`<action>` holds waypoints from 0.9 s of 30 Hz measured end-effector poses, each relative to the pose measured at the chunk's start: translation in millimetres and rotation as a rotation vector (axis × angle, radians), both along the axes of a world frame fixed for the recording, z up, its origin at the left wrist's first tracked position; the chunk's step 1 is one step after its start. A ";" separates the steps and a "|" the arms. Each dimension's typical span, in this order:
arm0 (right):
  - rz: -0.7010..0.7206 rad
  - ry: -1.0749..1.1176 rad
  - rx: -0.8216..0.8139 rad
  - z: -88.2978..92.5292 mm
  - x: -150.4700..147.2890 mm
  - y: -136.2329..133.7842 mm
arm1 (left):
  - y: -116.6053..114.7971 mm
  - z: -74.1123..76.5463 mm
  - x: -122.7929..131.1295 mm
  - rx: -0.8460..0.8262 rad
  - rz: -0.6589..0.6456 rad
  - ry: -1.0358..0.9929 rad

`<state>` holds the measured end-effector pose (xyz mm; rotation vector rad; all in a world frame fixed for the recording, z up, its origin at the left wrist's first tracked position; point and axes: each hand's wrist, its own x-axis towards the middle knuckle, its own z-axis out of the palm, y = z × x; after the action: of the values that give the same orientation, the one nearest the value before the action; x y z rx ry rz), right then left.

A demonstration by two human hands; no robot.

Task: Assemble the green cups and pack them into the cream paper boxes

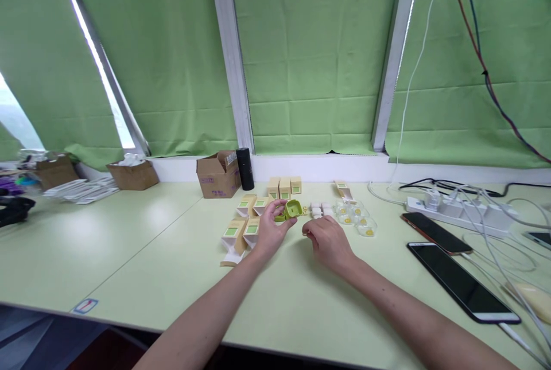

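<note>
My left hand (271, 229) holds a small green square case (294, 208) between thumb and fingers, its hollow side facing me. A second green part shows at its left, partly behind the fingers. My right hand (330, 242) is just to the right, its thumb and fingertips pinched together; whatever may be between them is too small to make out. Beyond it are small white pieces (317, 209) in rows and clear round containers (366, 227) with yellow bits inside. Tiny yellowish pieces (305, 210) lie beside the case. Open small cartons (235, 232) with green labels stand left of my left hand.
Closed small cartons (284, 187) stand at the back, and one opened carton (343, 191) lies farther right. A cardboard box (218, 175) and black cylinder (245, 169) are by the wall. Phones (462, 281), cables and a power strip (458, 216) occupy the right side.
</note>
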<state>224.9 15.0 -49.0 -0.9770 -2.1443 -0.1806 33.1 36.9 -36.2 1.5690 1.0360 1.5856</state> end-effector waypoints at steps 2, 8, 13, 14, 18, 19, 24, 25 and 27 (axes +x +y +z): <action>0.122 0.192 -0.111 7.7 1.7 -4.1 | 0.2 -0.6 -0.2 0.019 0.011 0.012; 0.272 0.808 -0.453 19.8 7.2 3.2 | -0.9 -1.5 1.8 0.073 0.021 0.064; 0.277 1.026 -0.605 20.0 11.2 11.7 | -5.8 -0.6 4.0 0.052 -0.003 0.114; 0.283 1.046 -0.625 21.1 11.8 11.3 | -6.8 -0.5 4.2 0.048 -0.002 0.130; 0.320 1.133 -0.716 25.6 13.2 7.1 | -9.1 -1.4 4.7 0.035 0.006 0.181; 0.327 1.153 -0.744 25.8 13.3 6.3 | -9.4 -1.8 5.0 0.033 0.002 0.186; 0.332 1.239 -0.876 21.2 13.8 7.6 | -12.6 -1.2 7.9 0.007 -0.025 0.173; 0.332 1.250 -0.885 20.0 13.9 8.2 | -13.5 -0.5 8.7 0.002 -0.029 0.169; 0.346 1.258 -0.885 18.6 13.8 8.6 | -15.3 0.9 10.0 -0.010 -0.033 0.168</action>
<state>238.8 23.6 -30.4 -0.7648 -1.0771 1.2972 43.1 21.7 -35.3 1.7270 1.0993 1.4439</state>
